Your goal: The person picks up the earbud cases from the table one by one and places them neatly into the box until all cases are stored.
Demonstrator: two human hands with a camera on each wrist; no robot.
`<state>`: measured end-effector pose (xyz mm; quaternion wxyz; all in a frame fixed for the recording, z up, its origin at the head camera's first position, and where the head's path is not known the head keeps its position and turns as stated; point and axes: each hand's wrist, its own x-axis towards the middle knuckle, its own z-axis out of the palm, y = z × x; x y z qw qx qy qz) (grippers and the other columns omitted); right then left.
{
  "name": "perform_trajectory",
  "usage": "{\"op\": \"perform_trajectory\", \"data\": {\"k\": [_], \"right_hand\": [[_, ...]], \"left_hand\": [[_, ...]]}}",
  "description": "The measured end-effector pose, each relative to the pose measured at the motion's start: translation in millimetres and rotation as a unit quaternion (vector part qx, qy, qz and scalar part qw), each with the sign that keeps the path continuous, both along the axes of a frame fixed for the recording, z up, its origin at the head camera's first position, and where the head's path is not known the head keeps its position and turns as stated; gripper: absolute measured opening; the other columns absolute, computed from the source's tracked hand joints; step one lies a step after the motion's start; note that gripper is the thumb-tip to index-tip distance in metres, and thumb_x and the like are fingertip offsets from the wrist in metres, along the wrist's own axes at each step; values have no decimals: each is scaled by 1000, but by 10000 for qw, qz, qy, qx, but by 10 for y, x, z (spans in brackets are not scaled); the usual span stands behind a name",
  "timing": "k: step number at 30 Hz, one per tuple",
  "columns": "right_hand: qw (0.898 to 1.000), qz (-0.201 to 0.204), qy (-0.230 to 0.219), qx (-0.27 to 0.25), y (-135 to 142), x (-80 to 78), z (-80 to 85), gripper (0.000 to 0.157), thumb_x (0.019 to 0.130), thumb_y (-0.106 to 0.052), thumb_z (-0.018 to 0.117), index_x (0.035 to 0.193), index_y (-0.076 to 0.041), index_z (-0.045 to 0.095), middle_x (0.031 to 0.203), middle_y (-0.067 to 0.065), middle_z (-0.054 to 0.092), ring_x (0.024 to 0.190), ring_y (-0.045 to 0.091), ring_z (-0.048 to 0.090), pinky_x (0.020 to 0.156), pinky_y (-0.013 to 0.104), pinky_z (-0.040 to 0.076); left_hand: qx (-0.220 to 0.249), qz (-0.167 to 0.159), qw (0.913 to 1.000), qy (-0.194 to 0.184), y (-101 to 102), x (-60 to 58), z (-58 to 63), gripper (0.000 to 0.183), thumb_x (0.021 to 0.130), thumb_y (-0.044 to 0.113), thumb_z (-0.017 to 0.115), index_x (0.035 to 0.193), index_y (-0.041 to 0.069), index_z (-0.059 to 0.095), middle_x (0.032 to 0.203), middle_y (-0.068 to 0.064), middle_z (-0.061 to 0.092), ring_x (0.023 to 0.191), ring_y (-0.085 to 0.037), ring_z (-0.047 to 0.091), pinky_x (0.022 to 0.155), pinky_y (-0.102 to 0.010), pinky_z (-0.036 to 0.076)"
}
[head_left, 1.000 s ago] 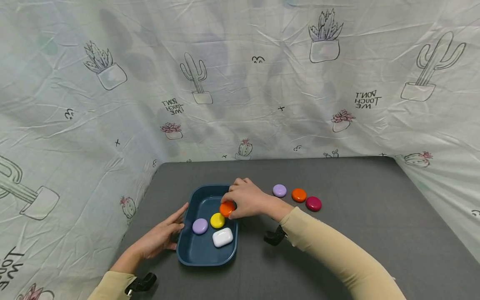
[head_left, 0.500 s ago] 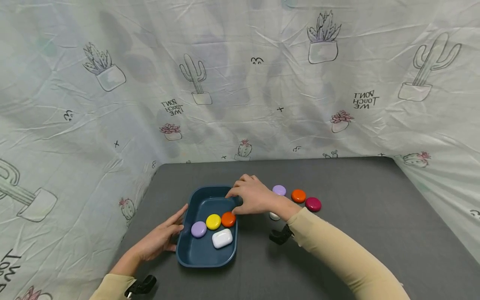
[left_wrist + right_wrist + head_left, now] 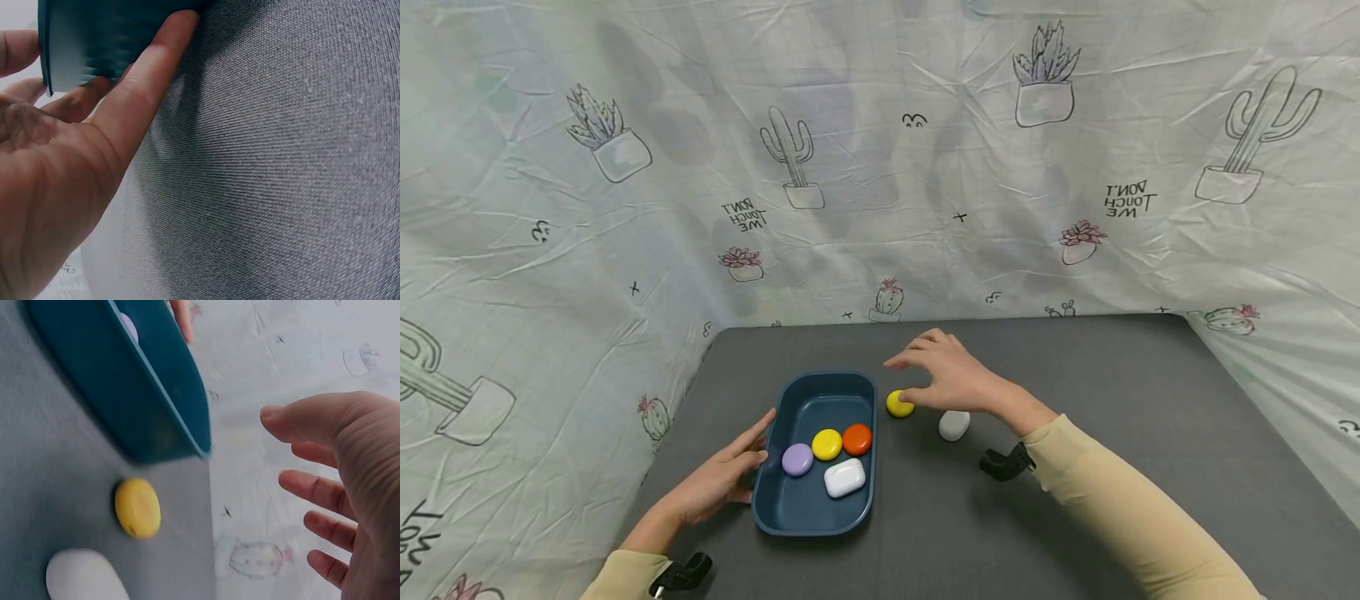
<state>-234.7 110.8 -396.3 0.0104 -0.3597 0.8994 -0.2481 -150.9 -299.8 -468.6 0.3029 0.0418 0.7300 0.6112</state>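
In the head view, a dark blue tray (image 3: 812, 521) stands left of centre on the table. Inside lie a purple glossy disc (image 3: 797, 459), a yellow disc (image 3: 827, 444), an orange disc (image 3: 857, 439) and a white rounded block (image 3: 845, 478). My left hand (image 3: 724, 475) rests against the tray's left wall, fingers extended; the left wrist view shows fingertips touching the blue wall (image 3: 112, 37). To the tray's right, my right hand (image 3: 958, 379) hovers with nothing in it, fingers apart. Near its thumb is a second yellow disc (image 3: 137, 508), and below the wrist a white rounded piece (image 3: 954, 426).
A grey cloth surface (image 3: 925, 533) covers the table. Behind and to the left hangs a white sheet (image 3: 865, 167) printed with cacti. My right arm hides the table area behind it.
My right hand has let go of the orange disc in the tray and moved right. The outside yellow disc and white piece now show; the purple, orange and red discs are covered. The left hand stayed.
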Motion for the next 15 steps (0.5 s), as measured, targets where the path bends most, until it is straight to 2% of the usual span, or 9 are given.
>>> {"op": "perform_trajectory", "data": {"k": [8,15], "right_hand": [[9988,-417,-56,-257,461,25,8,49,92,-36,78,138,-29,65,123,-7,63,127,24,41,105,55,30],[9953,-837,-320,-375,856,61,-29,52,91,-37,78,141,-30,63,129,-6,63,134,25,36,105,58,29]], "left_hand": [[-59,-18,9999,98,2,15,-2,67,111,27,44,165,41,7,168,-24,5,144,-53,27,90,-58,54],[-167,84,9998,66,10,17,-13,67,111,30,47,164,43,9,168,-24,5,143,-54,27,89,-58,54]]}}
